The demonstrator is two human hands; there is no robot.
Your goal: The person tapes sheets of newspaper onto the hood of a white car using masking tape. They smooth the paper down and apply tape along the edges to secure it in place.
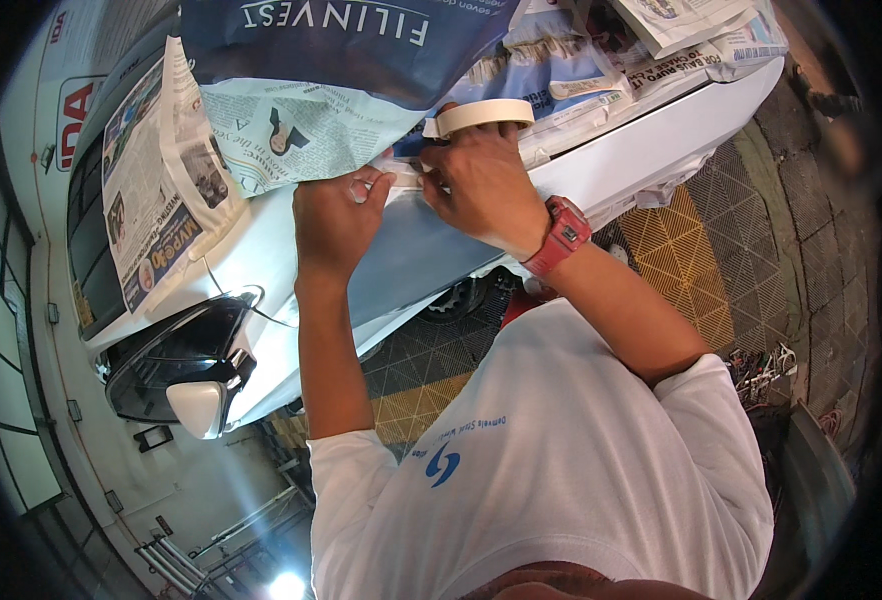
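Note:
My right hand [483,190] has its fingers around a roll of cream masking tape [483,113], while its thumb and forefinger reach towards a short pale tape strip [406,181]. That strip spans the gap between my two hands, along the edge of a newspaper sheet [316,120]. At its other end, my left hand [339,215] is closed in a pinch on the strip, thumb and forefinger together. Both hands rest close to the white car's body panel [401,245], just below the paper. The newspaper's dark blue upper part hangs over the car's windows.
More newspaper [166,190] covers the windscreen side at the left. A white side mirror [199,408] juts out near the front window. Further newspapers [686,20] lie at the upper right. Grey and yellow floor tiles [676,255] and tangled wires [761,370] are at the right.

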